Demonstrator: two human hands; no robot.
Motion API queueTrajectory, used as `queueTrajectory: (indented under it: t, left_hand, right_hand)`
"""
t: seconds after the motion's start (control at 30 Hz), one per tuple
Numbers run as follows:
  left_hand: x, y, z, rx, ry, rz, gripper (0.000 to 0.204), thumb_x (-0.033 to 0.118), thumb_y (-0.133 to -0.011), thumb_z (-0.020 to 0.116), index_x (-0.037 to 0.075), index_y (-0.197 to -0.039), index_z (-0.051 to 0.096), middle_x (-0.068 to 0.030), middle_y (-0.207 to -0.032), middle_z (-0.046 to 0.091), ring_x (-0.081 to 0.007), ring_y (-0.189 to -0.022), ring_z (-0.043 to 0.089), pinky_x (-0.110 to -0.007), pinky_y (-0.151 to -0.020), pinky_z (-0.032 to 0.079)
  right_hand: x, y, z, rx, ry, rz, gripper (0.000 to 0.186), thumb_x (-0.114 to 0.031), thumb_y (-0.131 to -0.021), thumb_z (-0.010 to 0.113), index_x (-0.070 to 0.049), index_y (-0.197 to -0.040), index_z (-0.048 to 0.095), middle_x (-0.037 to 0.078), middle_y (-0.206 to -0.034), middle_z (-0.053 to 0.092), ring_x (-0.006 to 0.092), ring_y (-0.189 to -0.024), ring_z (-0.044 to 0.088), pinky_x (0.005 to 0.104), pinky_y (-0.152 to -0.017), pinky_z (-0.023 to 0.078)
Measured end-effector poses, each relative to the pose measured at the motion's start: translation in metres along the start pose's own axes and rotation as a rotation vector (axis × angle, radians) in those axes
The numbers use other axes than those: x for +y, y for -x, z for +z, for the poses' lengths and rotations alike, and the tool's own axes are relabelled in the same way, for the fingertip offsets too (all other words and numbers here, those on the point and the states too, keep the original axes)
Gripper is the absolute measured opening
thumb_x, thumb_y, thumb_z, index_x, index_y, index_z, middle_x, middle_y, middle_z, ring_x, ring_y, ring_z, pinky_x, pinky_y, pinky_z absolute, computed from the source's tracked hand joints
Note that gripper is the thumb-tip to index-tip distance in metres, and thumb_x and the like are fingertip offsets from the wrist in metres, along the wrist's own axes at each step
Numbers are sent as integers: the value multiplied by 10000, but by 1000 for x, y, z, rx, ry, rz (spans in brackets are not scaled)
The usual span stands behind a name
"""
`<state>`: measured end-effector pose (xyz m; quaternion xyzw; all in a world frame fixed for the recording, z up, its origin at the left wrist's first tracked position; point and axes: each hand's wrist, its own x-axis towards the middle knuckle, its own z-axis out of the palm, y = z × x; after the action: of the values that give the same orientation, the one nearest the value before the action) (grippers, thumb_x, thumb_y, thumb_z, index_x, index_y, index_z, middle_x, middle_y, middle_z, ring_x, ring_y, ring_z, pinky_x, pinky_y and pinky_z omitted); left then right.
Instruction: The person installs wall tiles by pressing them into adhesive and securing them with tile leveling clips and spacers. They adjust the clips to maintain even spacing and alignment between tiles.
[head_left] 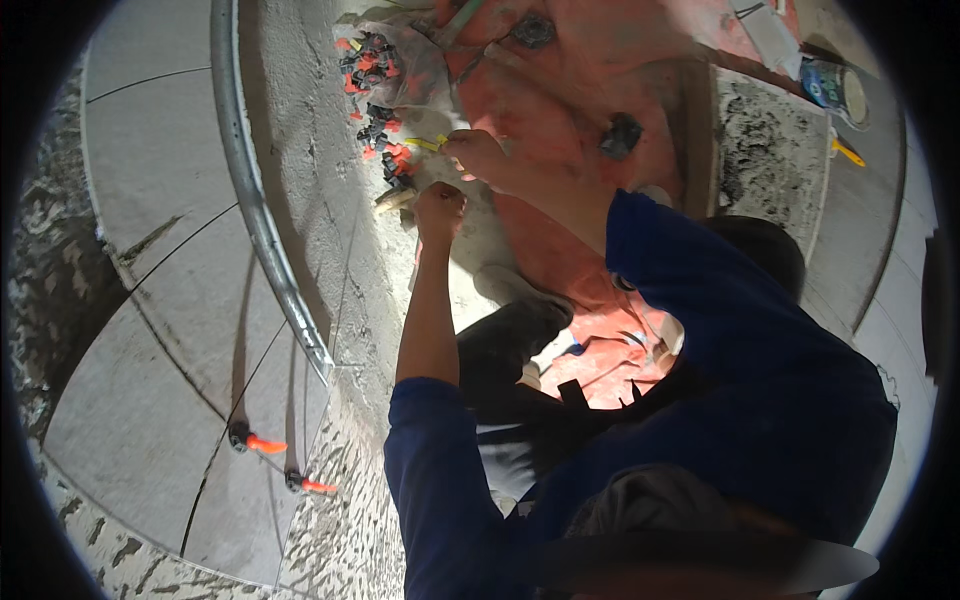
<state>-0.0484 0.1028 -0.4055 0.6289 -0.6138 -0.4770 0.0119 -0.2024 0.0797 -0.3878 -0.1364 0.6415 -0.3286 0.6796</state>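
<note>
My right hand [476, 156] is closed in a pinch at a thin yellow piece [428, 144], too small to make out fully. Just below and nearer, my left hand [440, 208] is curled closed. What its fingers hold, if anything, is hidden. Beside its knuckles lies a beige object [393, 201] of unclear kind. Along the grey ledge left of both hands runs a loose row of black and red plastic tile-levelling pieces [376, 130]. At its far end more of them lie heaped by a clear plastic bag [420, 75].
A long metal bar [243, 150] edges the grey floor tiles [160, 350] at left. Two levelling pieces with orange handles, one [262, 443] and another [312, 485], stand at tile joints. Red sheeting [560, 120] spreads ahead. A container [835, 92] and yellow-handled tool [848, 151] lie far right.
</note>
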Motion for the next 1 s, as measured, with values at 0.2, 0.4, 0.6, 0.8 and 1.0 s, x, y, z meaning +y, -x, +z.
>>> queueTrajectory:
  t: [0.2, 0.4, 0.6, 0.8, 1.0]
  left_hand:
    - [-69, -50, 24, 94, 30, -88, 230, 95, -728, 736, 17, -922, 643, -101, -753, 682, -165, -587, 649, -306, -490, 511]
    - [-80, -66, 15, 74, 39, -19, 325, 75, -745, 735, 14, -1047, 631, -141, -957, 687, -173, -608, 656, -306, -492, 526]
    - [-21, -59, -38, -176, 52, -132, 658, 103, -757, 776, 7, -1337, 482, -189, -1186, 632, -192, -755, 680, -295, -587, 557]
    - [79, 12, -95, 180, 219, 340, 983, 127, -666, 882, 10, -1450, 301, -209, -1200, 629, -258, -986, 662, -355, -781, 561]
    - [138, 98, -127, 611, -324, 287, 710, 141, -677, 840, 46, -1311, 536, -144, -1132, 680, -246, -995, 677, -358, -825, 537]
  right_hand:
    - [52, -63, 14, -43, 176, -198, 299, -285, -846, 600, -32, -971, 700, 91, -769, 632, 164, -715, 589, 332, -645, 485]
    - [53, -104, -5, -186, 603, -630, 320, -306, -799, 631, -33, -950, 699, 170, -818, 676, 302, -735, 636, 394, -712, 490]
    - [9, -85, -10, -249, 417, -673, 221, -202, -855, 694, -24, -986, 703, 85, -803, 706, 156, -717, 650, 316, -611, 509]
    - [-53, -7, 27, -478, -303, -622, 84, -45, -846, 681, 3, -914, 671, 75, -810, 685, 119, -665, 635, 242, -500, 480]
    - [-89, 46, 58, -511, 66, -921, 155, -23, -765, 618, 27, -912, 612, 51, -795, 627, 89, -685, 561, 273, -585, 473]
